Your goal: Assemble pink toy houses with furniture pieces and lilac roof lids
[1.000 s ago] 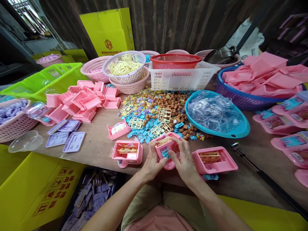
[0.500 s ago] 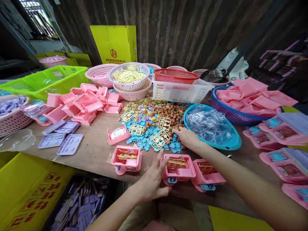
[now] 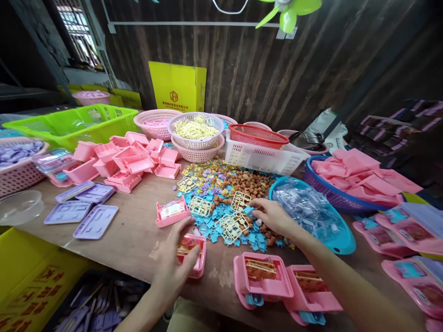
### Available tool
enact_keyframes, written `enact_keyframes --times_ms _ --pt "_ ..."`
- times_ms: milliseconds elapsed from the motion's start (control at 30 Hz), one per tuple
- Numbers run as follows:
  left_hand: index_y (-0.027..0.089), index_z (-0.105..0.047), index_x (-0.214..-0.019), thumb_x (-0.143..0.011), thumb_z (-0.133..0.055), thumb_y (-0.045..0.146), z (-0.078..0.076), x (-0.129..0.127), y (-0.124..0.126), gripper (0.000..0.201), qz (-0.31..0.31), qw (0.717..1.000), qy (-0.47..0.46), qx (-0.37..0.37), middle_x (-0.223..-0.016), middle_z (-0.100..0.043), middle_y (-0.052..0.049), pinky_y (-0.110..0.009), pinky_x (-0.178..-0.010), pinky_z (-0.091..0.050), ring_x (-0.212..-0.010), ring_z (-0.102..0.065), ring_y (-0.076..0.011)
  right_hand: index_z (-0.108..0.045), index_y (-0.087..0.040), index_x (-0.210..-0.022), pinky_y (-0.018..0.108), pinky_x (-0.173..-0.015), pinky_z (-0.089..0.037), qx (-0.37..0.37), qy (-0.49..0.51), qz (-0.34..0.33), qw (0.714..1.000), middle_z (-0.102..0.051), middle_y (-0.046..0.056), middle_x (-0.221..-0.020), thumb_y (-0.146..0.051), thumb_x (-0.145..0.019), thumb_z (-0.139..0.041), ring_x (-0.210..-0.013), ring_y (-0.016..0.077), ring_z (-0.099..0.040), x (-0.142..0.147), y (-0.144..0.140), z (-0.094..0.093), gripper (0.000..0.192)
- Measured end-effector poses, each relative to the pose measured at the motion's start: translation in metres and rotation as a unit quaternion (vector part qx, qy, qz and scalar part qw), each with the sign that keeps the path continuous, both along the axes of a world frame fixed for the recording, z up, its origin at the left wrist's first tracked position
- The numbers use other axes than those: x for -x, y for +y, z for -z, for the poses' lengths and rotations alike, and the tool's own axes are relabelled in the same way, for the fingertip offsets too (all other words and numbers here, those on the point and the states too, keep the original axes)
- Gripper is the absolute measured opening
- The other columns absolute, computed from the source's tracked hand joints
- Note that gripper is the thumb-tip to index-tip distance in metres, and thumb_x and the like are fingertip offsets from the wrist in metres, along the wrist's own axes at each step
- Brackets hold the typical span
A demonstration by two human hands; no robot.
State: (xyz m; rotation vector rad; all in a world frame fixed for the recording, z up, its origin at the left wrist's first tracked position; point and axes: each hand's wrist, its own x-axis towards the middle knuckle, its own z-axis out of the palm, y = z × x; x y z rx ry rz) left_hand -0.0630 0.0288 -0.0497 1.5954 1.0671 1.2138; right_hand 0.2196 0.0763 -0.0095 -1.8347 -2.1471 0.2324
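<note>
Between the thumb and fingertips of my right hand (image 3: 273,216) is a small blue plastic piece (image 3: 248,210), held just above the pile of matching blue pieces (image 3: 218,212). My left hand (image 3: 173,258) has its fingers apart over a pink plastic box (image 3: 199,267) and hides part of it; whether it touches the box I cannot tell. Two more pink boxes, a nearer one (image 3: 273,290) and its neighbour (image 3: 321,302), stand at the table's front, with cream strips inside and blue parts at their front. Behind my left hand lies a small pink tray (image 3: 169,221) with a white packet.
Cream part frames (image 3: 200,206) and brown pieces (image 3: 256,184) lie in the central pile. A blue basin (image 3: 342,244) of clear parts is at right. Pink trays (image 3: 134,161) and lilac panels (image 3: 97,222) sit at left. Baskets and a white crate (image 3: 263,159) line the back.
My left hand has gone from the middle pink box to the leftmost one. My right hand has come up from the pile with a blue piece. The view has tilted upward.
</note>
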Motion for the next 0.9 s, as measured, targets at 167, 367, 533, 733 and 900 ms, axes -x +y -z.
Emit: enact_keyframes --times_ms 167,367,533,733,900 --pt "0.025 -0.044 -0.123 -0.078 -0.058 0.053 -0.026 -0.043 0.032 0.056 0.198 0.934 -0.179 0.236 -0.117 -0.056 -0.01 -0.038 -0.082 -0.05 -0.099 -0.061 -0.0225 -0.06 -0.018 -0.099 0.032 -0.078 -0.05 -0.096 0.152 -0.144 0.973 -0.066 0.006 -0.095 -0.016 -0.085 -0.047 -0.089 0.0173 -0.061 0.078 -0.014 -0.018 0.019" --pt "0.019 -0.049 -0.091 -0.066 -0.068 0.053 -0.014 -0.004 0.111 0.046 0.055 0.943 -0.106 0.31 -0.059 -0.058 0.003 -0.02 -0.041 -0.04 -0.044 -0.057 -0.0122 -0.052 -0.018 -0.12 0.041 -0.089 -0.047 -0.094 0.113 -0.134 0.98 -0.061 0.011 -0.114 -0.02 -0.081 -0.054 -0.107 0.0232 -0.057 0.071 0.002 0.005 0.039" --pt "0.015 -0.047 -0.071 -0.075 -0.063 0.038 0.003 0.083 0.174 0.029 -0.088 0.951 -0.048 0.291 -0.051 -0.057 0.001 -0.014 -0.033 -0.026 -0.031 -0.042 -0.0043 -0.066 -0.021 -0.088 0.037 -0.073 -0.052 -0.058 0.078 -0.064 0.993 -0.064 0.007 -0.089 -0.024 -0.081 -0.051 -0.082 0.0216 -0.063 0.0 0.014 0.021 0.017" --pt "0.014 -0.051 -0.082 -0.074 -0.066 0.026 0.007 0.082 0.22 0.021 -0.117 0.955 -0.033 0.272 -0.046 -0.055 0.005 -0.014 -0.033 -0.026 -0.029 -0.042 -0.0054 -0.066 -0.019 -0.088 0.035 -0.077 -0.048 -0.033 0.069 0.015 0.997 -0.064 0.008 -0.089 -0.029 -0.081 -0.047 -0.083 0.021 -0.062 -0.039 0.016 0.007 0.023" --pt "0.011 -0.059 -0.093 -0.083 -0.061 0.024 -0.003 0.019 0.282 0.016 -0.088 0.943 -0.066 0.315 -0.075 -0.063 -0.001 -0.021 -0.053 -0.048 -0.056 -0.058 -0.0091 -0.065 -0.017 -0.09 0.033 -0.08 -0.045 0.004 0.055 0.033 0.998 -0.063 0.008 -0.092 -0.025 -0.082 -0.045 -0.087 0.0202 -0.06 -0.031 0.015 0.003 0.023"
